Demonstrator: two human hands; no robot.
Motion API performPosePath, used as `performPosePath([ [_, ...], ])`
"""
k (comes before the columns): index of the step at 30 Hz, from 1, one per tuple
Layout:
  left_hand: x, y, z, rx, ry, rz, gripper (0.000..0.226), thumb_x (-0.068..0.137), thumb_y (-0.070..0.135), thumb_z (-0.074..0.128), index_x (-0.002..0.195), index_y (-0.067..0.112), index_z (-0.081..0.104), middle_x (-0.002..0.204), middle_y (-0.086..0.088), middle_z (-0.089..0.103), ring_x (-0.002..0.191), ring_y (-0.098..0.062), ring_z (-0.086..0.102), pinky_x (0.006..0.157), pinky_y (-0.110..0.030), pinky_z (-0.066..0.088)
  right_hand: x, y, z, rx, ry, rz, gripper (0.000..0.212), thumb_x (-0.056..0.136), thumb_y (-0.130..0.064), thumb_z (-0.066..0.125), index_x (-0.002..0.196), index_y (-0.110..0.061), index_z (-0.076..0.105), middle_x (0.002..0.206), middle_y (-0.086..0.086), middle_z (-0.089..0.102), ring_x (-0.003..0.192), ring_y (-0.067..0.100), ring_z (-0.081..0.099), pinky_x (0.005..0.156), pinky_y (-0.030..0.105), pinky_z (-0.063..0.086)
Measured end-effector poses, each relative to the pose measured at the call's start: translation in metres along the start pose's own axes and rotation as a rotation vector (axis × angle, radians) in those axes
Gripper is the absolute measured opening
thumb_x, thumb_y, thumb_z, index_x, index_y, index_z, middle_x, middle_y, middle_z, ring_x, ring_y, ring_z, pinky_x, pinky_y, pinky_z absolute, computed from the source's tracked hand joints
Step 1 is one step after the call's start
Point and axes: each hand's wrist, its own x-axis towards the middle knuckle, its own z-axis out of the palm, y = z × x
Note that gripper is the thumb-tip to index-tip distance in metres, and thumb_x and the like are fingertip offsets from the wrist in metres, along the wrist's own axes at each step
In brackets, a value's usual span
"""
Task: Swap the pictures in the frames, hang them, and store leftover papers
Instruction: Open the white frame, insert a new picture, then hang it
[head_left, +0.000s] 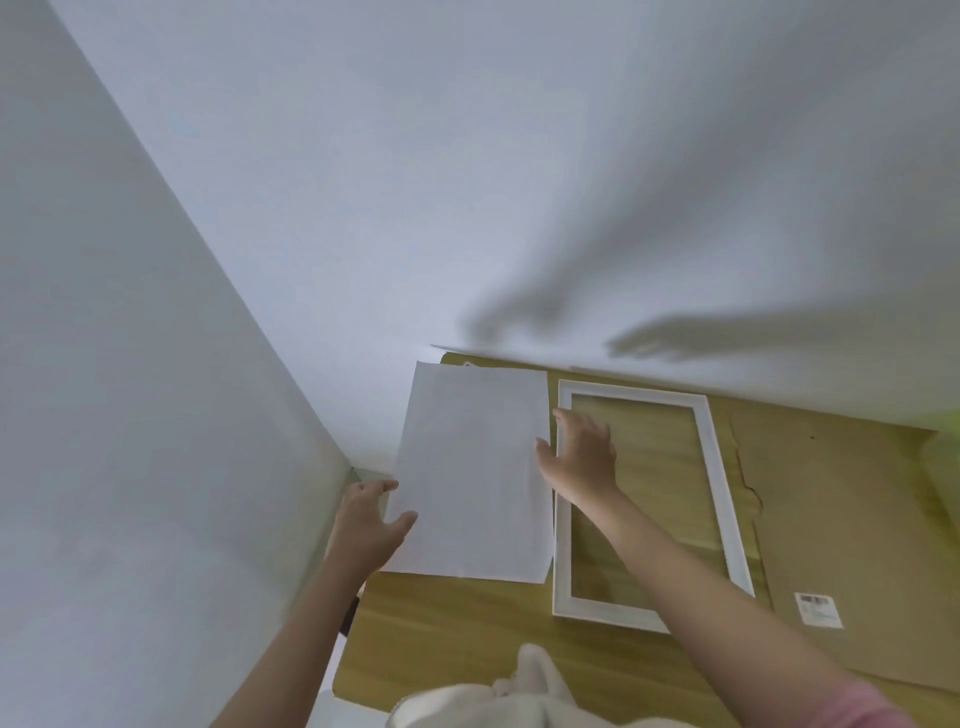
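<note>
A white sheet of paper (475, 467) lies on the wooden table (441, 623), close to the wall corner, and its left edge goes a little over the table edge. The left hand (371, 519) is at the lower left edge of the sheet with relaxed, spread fingers; it seems to touch the paper but does not grasp it. The right hand (582, 457) is spread too, with straight fingers at the right edge of the sheet, over the empty white picture frame (719, 467). This frame lies flat just beside the paper. To the right of it lies a brown cardboard sheet (841, 519) with a small label (818, 609).
</note>
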Motion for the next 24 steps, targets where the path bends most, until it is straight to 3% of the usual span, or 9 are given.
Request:
performPosePath([
  [9,0.018,-0.014,-0.004,-0.088,-0.144,-0.024,0.055,0.069,0.017,0.078,0.119,0.022,0.058,0.112,0.005,0.058,0.089,-0.007,0.056,0.066,-0.016,0.041,0.087,-0.001,0.006,-0.314,-0.211,-0.034,0.068,0.082,-0.054,0.055,0.138,-0.021,0.035,0.142,0.000,0.041,0.126,0.032,0.033,0.098,0.044,0.031],
  [13,0.019,-0.014,-0.004,-0.091,-0.133,-0.014,0.056,0.067,0.011,0.079,0.118,0.022,0.059,0.111,0.006,0.058,0.084,-0.005,0.056,0.061,-0.011,0.038,0.095,0.002,0.011,-0.368,-0.270,-0.066,0.075,0.076,-0.058,0.059,0.138,-0.025,0.033,0.142,-0.004,0.040,0.122,0.030,0.033,0.097,0.044,0.029],
  [21,0.018,-0.012,-0.005,-0.097,-0.104,0.025,0.053,0.066,0.010,0.080,0.114,0.020,0.060,0.104,0.004,0.058,0.080,-0.006,0.056,0.061,-0.009,0.038,0.094,-0.008,0.013,-0.302,-0.233,-0.054,0.071,0.073,-0.042,0.068,0.134,-0.028,0.036,0.134,-0.004,0.048,0.118,0.030,0.035,0.092,0.042,0.029],
  [24,0.018,-0.010,-0.006,-0.091,-0.089,0.035,0.049,0.067,0.009,0.079,0.111,0.020,0.061,0.094,0.006,0.058,0.075,-0.006,0.058,0.060,-0.010,0.039,0.090,-0.013,0.011,-0.188,-0.192,-0.020,0.069,0.071,-0.029,0.067,0.134,-0.028,0.037,0.120,-0.004,0.054,0.111,0.029,0.040,0.086,0.038,0.026],
])
